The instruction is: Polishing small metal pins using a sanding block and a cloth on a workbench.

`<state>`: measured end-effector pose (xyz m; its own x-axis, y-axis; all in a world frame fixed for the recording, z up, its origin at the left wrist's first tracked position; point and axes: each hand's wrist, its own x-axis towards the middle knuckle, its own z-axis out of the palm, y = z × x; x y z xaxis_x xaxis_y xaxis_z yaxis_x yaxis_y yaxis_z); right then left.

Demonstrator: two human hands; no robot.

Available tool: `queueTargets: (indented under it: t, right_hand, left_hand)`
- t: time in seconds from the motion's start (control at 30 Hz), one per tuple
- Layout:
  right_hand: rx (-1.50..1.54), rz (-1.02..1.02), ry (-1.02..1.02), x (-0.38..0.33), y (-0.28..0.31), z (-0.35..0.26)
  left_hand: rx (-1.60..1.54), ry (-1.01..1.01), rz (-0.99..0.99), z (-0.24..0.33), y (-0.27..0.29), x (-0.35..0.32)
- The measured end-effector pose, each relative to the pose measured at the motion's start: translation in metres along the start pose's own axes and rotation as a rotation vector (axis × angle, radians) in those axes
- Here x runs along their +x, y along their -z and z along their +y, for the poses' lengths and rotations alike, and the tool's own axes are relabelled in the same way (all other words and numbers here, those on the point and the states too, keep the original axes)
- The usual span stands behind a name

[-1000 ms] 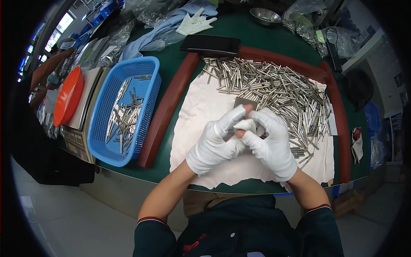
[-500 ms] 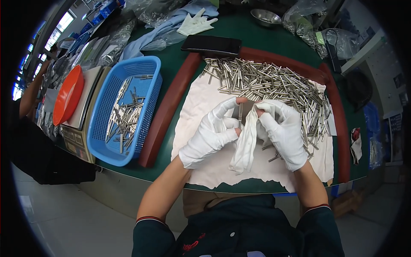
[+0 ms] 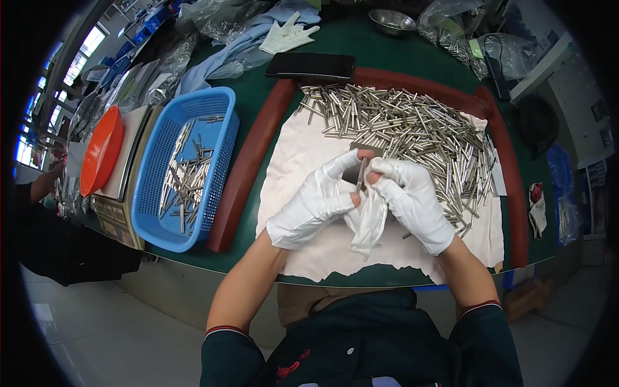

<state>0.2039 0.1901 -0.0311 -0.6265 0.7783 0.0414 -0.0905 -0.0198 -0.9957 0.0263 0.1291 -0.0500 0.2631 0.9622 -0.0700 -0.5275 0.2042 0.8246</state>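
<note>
Both my hands wear white gloves with bare fingertips at thumb and forefinger. My left hand (image 3: 316, 200) pinches a thin metal rod (image 3: 362, 174) at its two ends, between thumb and forefinger, roughly upright. A white cloth (image 3: 369, 222) is gripped by my right hand (image 3: 416, 200), whose fingertips press it close beside the rod; part of the cloth hangs down between the hands. Beyond them, a heap of shiny metal rods (image 3: 419, 138) spreads over the pale cloth (image 3: 303, 258) covering the work surface.
A blue basket (image 3: 148, 219) holding several rods stands left, beside an orange tray (image 3: 103, 151) on a scale. Dark red bars (image 3: 248, 174) frame the pale cloth. A black phone (image 3: 309, 65), a glove (image 3: 289, 34) and a metal bowl (image 3: 392, 21) lie behind. Another person (image 3: 64, 238) is at far left.
My right hand has moved left with the white cloth, bringing it up to the rod. The left hand keeps its pinch on the rod. At far left, the other person's arm has lowered.
</note>
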Motion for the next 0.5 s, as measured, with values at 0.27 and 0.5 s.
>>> queueTargets:
  t: [0.27,0.5]
  right_hand:
    - [0.01,0.174,-0.053,0.003,0.003,-0.008]
    - [-0.005,0.227,-0.065,0.002,-0.002,-0.012]
  left_hand:
    - [-0.074,-0.014,-0.038,0.007,0.003,-0.001]
    - [-0.15,-0.046,0.024,0.009,-0.006,0.001]
